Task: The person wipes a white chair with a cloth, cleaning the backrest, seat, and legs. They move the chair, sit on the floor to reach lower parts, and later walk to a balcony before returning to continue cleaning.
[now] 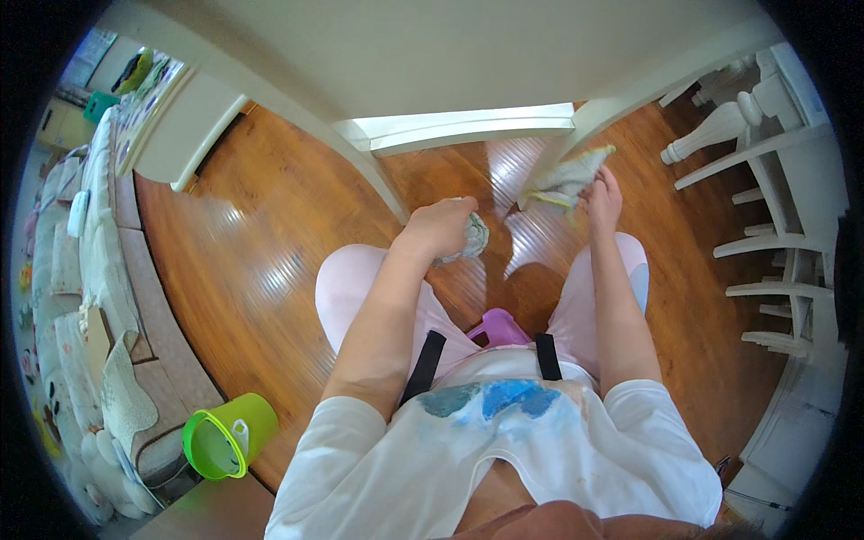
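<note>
My left hand is closed around a bunched, pale grey-green cloth between my knees. In my right hand I pinch the edge of a light grey cloth with yellow trim. That cloth hangs loosely against the right leg of a white piece of furniture; whether it wraps around the leg I cannot tell. The furniture's left leg comes down just beyond my left hand. A white crossbar joins the two legs low down.
Beneath me is a purple plastic stool on the glossy wood floor. A lime-green bucket stands at lower left, beside a cushioned sofa. White chairs line the right side. A cream cabinet-like end panel rises at upper left.
</note>
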Motion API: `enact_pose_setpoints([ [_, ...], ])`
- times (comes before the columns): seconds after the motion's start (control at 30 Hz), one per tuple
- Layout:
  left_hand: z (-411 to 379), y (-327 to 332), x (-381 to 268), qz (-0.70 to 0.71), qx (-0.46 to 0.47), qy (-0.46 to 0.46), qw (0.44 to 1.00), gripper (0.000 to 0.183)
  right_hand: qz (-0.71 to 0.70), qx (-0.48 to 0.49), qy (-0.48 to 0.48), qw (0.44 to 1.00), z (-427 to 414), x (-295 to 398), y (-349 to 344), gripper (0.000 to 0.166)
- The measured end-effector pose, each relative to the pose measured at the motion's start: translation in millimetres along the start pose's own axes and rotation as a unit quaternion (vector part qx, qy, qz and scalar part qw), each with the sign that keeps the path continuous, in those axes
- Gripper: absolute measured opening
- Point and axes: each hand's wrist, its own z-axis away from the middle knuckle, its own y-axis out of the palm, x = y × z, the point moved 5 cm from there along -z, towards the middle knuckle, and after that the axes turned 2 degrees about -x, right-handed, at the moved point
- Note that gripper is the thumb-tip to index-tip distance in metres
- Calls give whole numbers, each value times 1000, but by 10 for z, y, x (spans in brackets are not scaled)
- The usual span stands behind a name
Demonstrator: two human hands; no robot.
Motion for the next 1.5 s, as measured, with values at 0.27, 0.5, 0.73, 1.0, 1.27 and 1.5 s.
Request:
enact_pose_setpoints([
  [0.27, -90, 101, 15, -11, -10, 3, 1000, 56, 172, -28, -152, 973, -303, 297, 323, 39],
  [0.5, -154, 96, 9, -6, -10, 13, 1000, 56, 99, -123, -199, 967, -455, -14, 130, 24],
  [0.73, -137, 40, -44, -3, -22, 11, 1000, 51, 9, -49, -131, 990, -250, 208, 322, 16],
  [1.0, -107, 64, 30, -13, -10, -6, 1000, 52, 301, -106, -257, 912, -462, 178, 324, 30],
  [1.27, -65, 68, 29, 2, -35, 11, 999, 38, 404, -187, -233, 865, -278, 514, 544, 42],
  [1.5, -47, 58, 17, -1, -34, 5, 999, 39, 366, -143, -187, 901, -519, 133, 470, 47],
])
